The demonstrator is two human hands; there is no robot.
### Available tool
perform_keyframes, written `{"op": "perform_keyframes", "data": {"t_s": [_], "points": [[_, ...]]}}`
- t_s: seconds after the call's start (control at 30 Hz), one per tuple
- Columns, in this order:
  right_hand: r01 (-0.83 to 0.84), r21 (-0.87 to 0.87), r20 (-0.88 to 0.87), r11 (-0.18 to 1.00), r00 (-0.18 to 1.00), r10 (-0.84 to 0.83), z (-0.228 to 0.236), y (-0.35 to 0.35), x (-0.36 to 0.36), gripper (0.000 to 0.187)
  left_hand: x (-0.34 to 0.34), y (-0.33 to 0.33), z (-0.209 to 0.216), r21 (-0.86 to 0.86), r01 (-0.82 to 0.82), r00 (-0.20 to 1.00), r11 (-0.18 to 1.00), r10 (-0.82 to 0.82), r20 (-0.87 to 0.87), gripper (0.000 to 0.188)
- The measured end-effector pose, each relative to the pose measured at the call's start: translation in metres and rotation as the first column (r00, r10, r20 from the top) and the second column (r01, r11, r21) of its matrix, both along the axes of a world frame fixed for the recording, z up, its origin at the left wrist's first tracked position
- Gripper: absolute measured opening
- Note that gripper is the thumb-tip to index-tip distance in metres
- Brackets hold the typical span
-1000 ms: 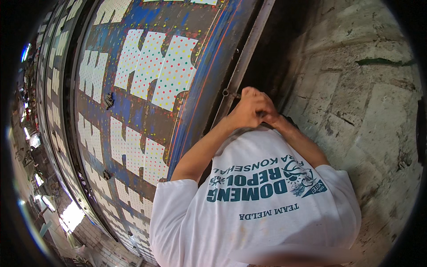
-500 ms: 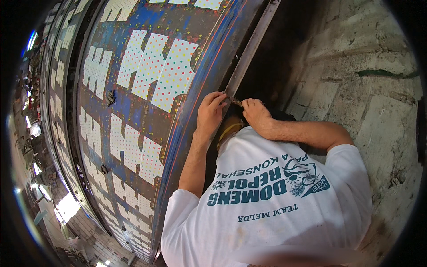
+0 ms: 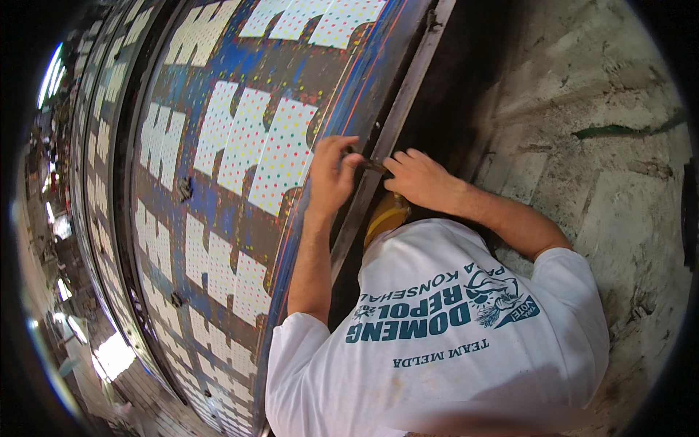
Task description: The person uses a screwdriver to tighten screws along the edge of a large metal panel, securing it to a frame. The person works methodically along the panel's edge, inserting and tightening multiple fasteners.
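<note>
My left hand (image 3: 332, 178) is raised over the table's edge, thumb and forefinger pinched on one end of a small dark rod-like piece (image 3: 373, 167). Its exact kind is too small and dark to tell. The other end meets the curled fingers of my right hand (image 3: 422, 180), which are closed on it. Both hands are beside a long metal rail (image 3: 408, 91) that runs along the table. White dotted fabric pieces (image 3: 280, 149) lie on the blue and brown stained tabletop (image 3: 280, 69), left of my left hand.
A dark gap (image 3: 466, 80) separates the rail from the worn, stained concrete floor (image 3: 619, 197) on the right. Small dark clumps (image 3: 185, 189) sit on the tabletop among the fabric pieces. Another long table (image 3: 98, 146) with pale pieces stands farther left. A yellow strap-like thing (image 3: 388, 216) shows below my hands.
The table and its fabric pieces have shifted slightly downward in view. My left hand has turned and moved a little left, and my right hand has shifted slightly left; the small dark piece stays between them.
</note>
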State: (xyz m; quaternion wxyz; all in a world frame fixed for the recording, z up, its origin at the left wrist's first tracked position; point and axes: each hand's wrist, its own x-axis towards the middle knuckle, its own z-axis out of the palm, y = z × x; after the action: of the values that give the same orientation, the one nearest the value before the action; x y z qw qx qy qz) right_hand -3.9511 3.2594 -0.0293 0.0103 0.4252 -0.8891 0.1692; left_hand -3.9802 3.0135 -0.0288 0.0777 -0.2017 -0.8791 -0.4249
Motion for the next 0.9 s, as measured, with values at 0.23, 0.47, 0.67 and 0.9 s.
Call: {"op": "perform_keyframes", "data": {"t_s": [0.23, 0.47, 0.67, 0.9], "points": [[-0.051, -0.146, -0.209, 0.988, 0.978, 0.019, 0.041, -0.028, -0.065, 0.007, -0.065, -0.023, 0.01, 0.287, -0.078, 0.989, 0.955, 0.111, -0.102, 0.011], [-0.135, -0.155, -0.386, 0.979, 0.92, 0.066, 0.053, -0.053, -0.104, 0.002, -0.088, -0.012, -0.023, 0.739, -0.236, 0.944, 0.631, 0.329, 0.02, 0.042], [-0.281, -0.285, -0.332, 0.916, 0.926, 0.18, 0.058, -0.054, -0.15, 0.02, -0.123, -0.044, -0.02, 0.959, -0.28, 0.906, 0.03, 0.338, 0.254, 0.046], [0.289, -0.715, 0.252, 0.636, 0.956, -0.151, 0.007, 0.013, -0.176, 0.03, -0.134, -0.109, -0.014, 0.884, -0.415, 0.844, 0.217, 0.455, 0.285, 0.026]]}}
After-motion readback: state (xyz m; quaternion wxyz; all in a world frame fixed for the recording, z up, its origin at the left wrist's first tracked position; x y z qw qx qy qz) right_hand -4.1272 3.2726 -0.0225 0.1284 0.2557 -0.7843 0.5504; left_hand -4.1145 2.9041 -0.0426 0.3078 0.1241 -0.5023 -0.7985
